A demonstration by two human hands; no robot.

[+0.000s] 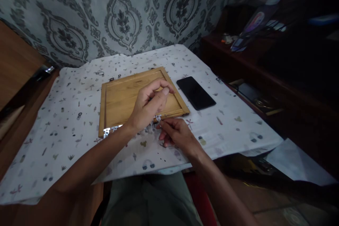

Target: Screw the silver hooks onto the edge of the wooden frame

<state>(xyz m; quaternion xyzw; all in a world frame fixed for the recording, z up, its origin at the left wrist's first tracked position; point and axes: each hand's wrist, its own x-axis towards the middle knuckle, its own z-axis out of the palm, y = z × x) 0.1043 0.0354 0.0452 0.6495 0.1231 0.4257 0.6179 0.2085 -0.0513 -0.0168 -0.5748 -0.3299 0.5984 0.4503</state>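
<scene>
A framed wooden board lies flat on a white patterned cloth. Over its right half is my left hand, fingers curled and thumb against the index finger; anything between them is too small to make out. My right hand is at the board's near edge, its thumb and index finger pinched at a small shiny metal piece. More shiny metal pieces sit along the near edge at the left, partly covered by my left forearm.
A black phone lies right of the board on the cloth-covered table. A dark red shelf with a clear bottle stands at the right. Behind is a patterned wall; wooden furniture is at the left.
</scene>
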